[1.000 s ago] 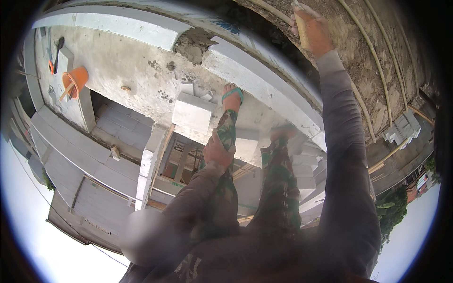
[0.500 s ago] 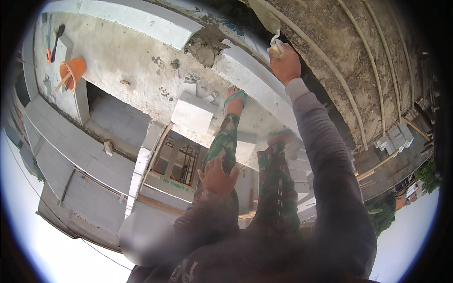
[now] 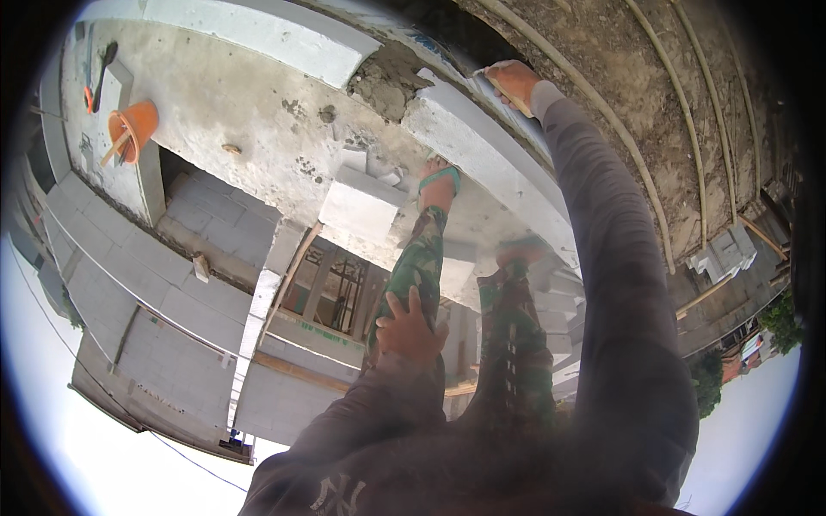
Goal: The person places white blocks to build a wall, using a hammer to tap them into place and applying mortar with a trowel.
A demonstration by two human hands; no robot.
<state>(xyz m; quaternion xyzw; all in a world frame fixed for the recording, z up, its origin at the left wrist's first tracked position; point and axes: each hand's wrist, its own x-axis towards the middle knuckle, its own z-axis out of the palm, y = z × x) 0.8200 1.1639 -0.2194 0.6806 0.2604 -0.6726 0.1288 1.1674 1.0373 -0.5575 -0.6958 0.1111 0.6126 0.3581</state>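
Observation:
My right hand (image 3: 514,82) is closed round a trowel, its pale handle (image 3: 520,107) partly showing below the palm. It reaches over the far side of a low row of white blocks (image 3: 490,155), against the outer face. The trowel's blade is mostly hidden there. My left hand (image 3: 409,334) rests on my left leg in camouflage trousers (image 3: 419,267), fingers spread, holding nothing. Grey mortar (image 3: 385,82) fills a gap between two white block sections. A sandalled foot (image 3: 440,185) stands on the concrete ledge beside the row.
At left an orange bucket (image 3: 133,129) with a stick in it stands near an orange-handled tool (image 3: 89,99). A white block (image 3: 361,199) with broken pieces lies beside my foot. Openings drop below the ledge (image 3: 215,215). Beyond the wall are soil and long poles (image 3: 611,133).
My right hand has turned and lowered the trowel against the wall's outer face; its blade pointed up and away before. My left hand stays on the leg. The view has shifted slightly.

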